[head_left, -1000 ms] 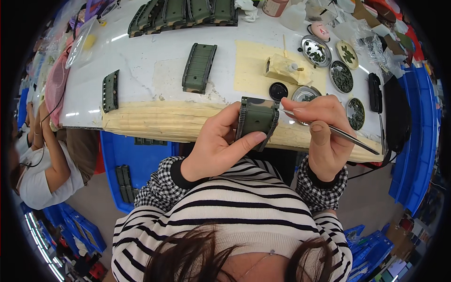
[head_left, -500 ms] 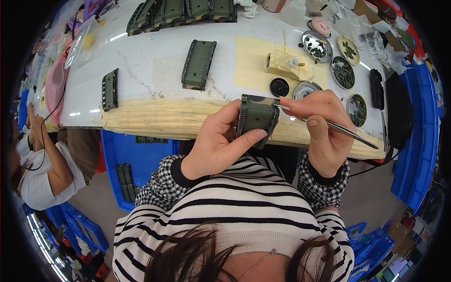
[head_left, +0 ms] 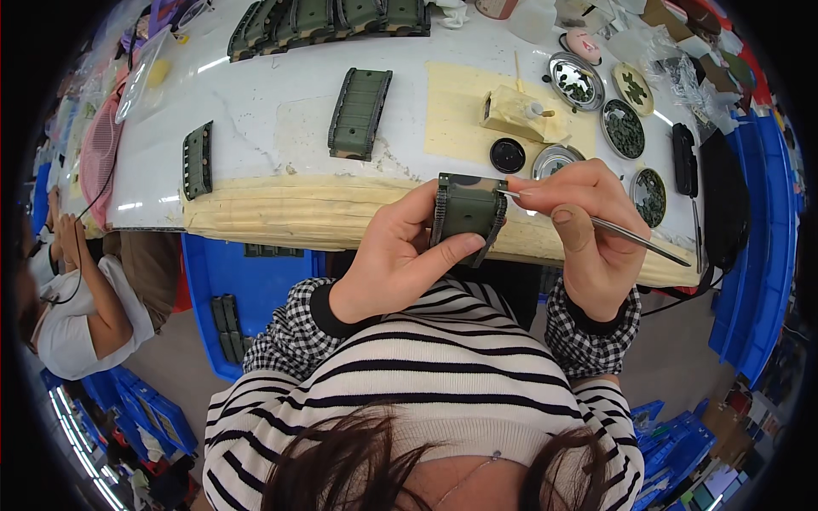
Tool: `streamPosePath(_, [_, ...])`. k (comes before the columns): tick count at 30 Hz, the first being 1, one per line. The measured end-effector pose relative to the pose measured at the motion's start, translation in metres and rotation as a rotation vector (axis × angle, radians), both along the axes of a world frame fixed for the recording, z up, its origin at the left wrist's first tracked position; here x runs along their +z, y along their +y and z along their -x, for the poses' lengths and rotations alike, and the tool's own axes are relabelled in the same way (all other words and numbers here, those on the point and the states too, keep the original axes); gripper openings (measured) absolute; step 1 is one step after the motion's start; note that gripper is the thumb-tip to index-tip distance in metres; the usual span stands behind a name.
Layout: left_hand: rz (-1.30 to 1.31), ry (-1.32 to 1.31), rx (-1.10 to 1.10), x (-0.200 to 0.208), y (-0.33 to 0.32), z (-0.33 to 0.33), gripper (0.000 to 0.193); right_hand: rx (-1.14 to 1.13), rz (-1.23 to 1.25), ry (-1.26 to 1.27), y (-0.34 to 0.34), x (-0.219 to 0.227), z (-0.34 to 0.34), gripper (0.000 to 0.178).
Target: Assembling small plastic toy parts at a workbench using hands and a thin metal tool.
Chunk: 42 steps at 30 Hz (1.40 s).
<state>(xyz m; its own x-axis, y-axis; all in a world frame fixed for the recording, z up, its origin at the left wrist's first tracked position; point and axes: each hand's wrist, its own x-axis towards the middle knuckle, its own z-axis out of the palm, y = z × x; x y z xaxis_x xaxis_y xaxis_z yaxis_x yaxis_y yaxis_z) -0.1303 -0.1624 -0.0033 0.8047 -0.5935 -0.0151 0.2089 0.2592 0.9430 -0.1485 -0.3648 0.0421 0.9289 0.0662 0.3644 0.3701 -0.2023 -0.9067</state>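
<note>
My left hand (head_left: 396,251) is closed around a green camouflage toy tank hull (head_left: 466,209) with dark tracks down both sides, held above the near table edge. My left thumb presses on its near face. Metal tweezers (head_left: 639,237) are pinched in my right hand (head_left: 592,238), their tip at the hull's upper right corner. Whether a small part sits at that tip is too small to tell. One finger of my right hand has a tan covering on its tip. On the table beyond lies a similar tank hull (head_left: 361,114), and a narrower green piece (head_left: 198,160) rests further left.
A row of tank hulls (head_left: 332,19) stands at the back. To the right are a tape-wrapped block (head_left: 515,117), a black round lid (head_left: 508,155) and dishes of small green parts (head_left: 623,129). A blue crate (head_left: 256,277) sits below the table; a person (head_left: 89,298) is at far left.
My right hand and the tweezers have shifted very slightly to the right, the tip still at the hull's corner. My left hand keeps its hold on the hull.
</note>
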Motion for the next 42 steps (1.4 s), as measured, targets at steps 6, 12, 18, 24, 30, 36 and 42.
streamPosePath(6, [-0.011, 0.0, -0.021, -0.0004, 0.0011, -0.0013, 0.039, 0.007, -0.006, 0.026, -0.0007, 0.0011, -0.0001, 0.013])
streamPosePath(12, [-0.016, -0.012, -0.035, 0.0001, 0.0015, -0.002, 0.039, 0.003, 0.016, 0.046, -0.0016, 0.002, -0.0006, 0.012])
streamPosePath(18, [-0.024, -0.012, -0.056, -0.0031, 0.003, -0.0027, 0.039, 0.003, 0.036, 0.071, -0.0023, 0.0042, -0.0008, 0.012])
streamPosePath(24, [-0.003, -0.011, -0.035, -0.0055, 0.0007, -0.0015, 0.04, 0.003, 0.005, 0.084, -0.0015, 0.0024, -0.0007, 0.012])
streamPosePath(30, [0.022, -0.009, -0.009, -0.0014, -0.0009, -0.0014, 0.043, 0.014, 0.046, -0.039, -0.0035, -0.0023, -0.0058, 0.014])
streamPosePath(36, [0.028, -0.036, 0.005, -0.0028, -0.001, -0.0023, 0.043, 0.025, 0.073, -0.056, -0.005, 0.0016, -0.0064, 0.015])
streamPosePath(42, [0.016, -0.027, -0.028, -0.0001, 0.0024, -0.0038, 0.041, 0.05, 0.094, -0.079, -0.0062, 0.0028, -0.0069, 0.021])
